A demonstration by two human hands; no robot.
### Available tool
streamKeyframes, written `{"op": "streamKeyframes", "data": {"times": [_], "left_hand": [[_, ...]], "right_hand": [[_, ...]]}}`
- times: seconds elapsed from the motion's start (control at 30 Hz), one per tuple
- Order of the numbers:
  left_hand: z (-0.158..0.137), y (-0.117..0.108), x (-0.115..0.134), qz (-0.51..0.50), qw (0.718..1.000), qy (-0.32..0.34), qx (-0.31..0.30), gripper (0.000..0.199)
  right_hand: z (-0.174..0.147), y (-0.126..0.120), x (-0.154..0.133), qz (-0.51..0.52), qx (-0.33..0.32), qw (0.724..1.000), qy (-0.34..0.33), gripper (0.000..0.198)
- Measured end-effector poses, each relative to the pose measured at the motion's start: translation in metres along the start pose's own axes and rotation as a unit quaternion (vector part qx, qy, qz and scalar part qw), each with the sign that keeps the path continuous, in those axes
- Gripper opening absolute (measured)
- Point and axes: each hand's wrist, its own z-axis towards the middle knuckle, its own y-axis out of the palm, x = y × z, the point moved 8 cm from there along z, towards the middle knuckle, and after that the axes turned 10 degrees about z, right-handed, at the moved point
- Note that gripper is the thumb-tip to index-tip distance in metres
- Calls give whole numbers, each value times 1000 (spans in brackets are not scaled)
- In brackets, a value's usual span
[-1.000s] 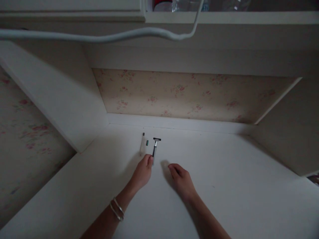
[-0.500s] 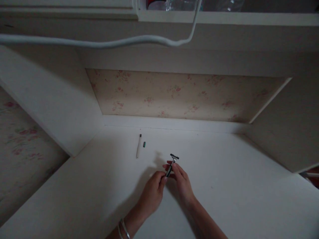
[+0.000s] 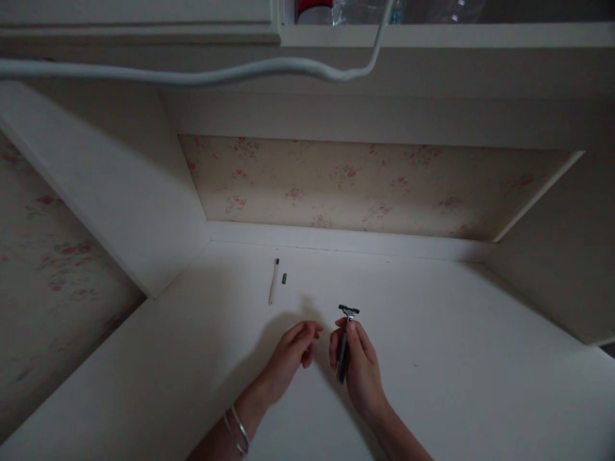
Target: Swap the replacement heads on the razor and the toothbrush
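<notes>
My right hand (image 3: 362,368) grips a razor (image 3: 343,355) by its dark handle, with thumb and fingers wrapped round it. The black razor head points up and away from me, above the fingertips. To its left, my left hand (image 3: 291,358) is apart from the razor and holds nothing. Its fingers are loosely bent, the index finger reaching toward the right. Two silver bangles circle the left wrist. Farther back on the white surface (image 3: 442,320) lie a white toothbrush (image 3: 273,282) with a dark head and, beside it, a small green and black piece (image 3: 284,278).
A thick white cable (image 3: 192,78) runs across the upper view, below a cabinet shelf (image 3: 432,36) that holds clear plastic items and a red item (image 3: 314,9). White panels flank the surface left and right. Floral wallpaper (image 3: 355,186) covers the wall behind.
My left hand has let go of the razor's handle and drawn slightly left. The right hand now holds the razor alone, a little farther right and more upright in view.
</notes>
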Motion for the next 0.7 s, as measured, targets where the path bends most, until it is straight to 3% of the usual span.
{"op": "streamKeyframes", "data": {"times": [0.13,0.33,0.7], "left_hand": [[-3,6,8,-137,989,22,-55,36],[-12,20,2,-241,962,-42,-124,37],[-14,20,2,-273,951,-47,-138,34]], "right_hand": [[-15,13,11,9,-11,999,37,35],[-32,34,27,8,-40,994,102,40],[-35,33,36,34,-35,994,101,38]]}}
